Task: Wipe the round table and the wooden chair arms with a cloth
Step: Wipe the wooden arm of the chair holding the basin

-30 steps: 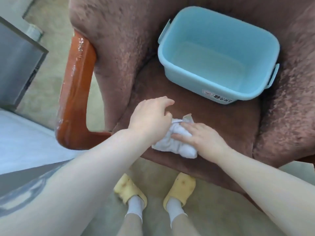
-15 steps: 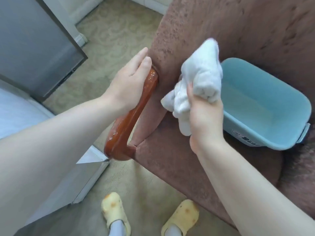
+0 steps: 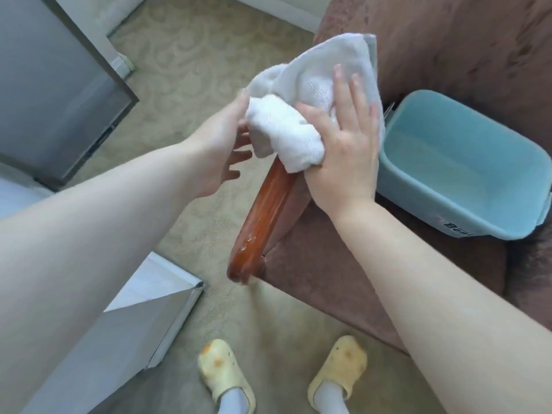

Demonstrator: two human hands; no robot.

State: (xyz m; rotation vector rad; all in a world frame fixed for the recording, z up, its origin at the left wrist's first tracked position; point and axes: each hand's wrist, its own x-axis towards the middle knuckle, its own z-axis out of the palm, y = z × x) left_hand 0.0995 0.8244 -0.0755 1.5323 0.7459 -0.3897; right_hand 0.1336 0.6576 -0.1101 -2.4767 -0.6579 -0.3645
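A white cloth (image 3: 310,82) is draped and bunched over the upper end of the chair's glossy red-brown wooden arm (image 3: 263,216). My right hand (image 3: 343,150) lies flat on the cloth with fingers spread and straight, pressing it onto the arm. My left hand (image 3: 221,144) is on the arm's outer side. Its thumb touches the cloth's left edge and its fingers reach under the bunch, loosely extended. The lower half of the wooden arm is bare and shiny. No round table is in view.
A light blue plastic basin (image 3: 400,186) sits on the brown upholstered chair seat (image 3: 328,258), right of my hand. A grey panel (image 3: 53,85) and a white board (image 3: 143,318) stand to the left on beige carpet. My yellow slippers (image 3: 224,372) are below.
My right hand carried the cloth from the seat up onto the top of the wooden arm and flattened over it. My left hand shifted from resting on the arm to the cloth's left edge.
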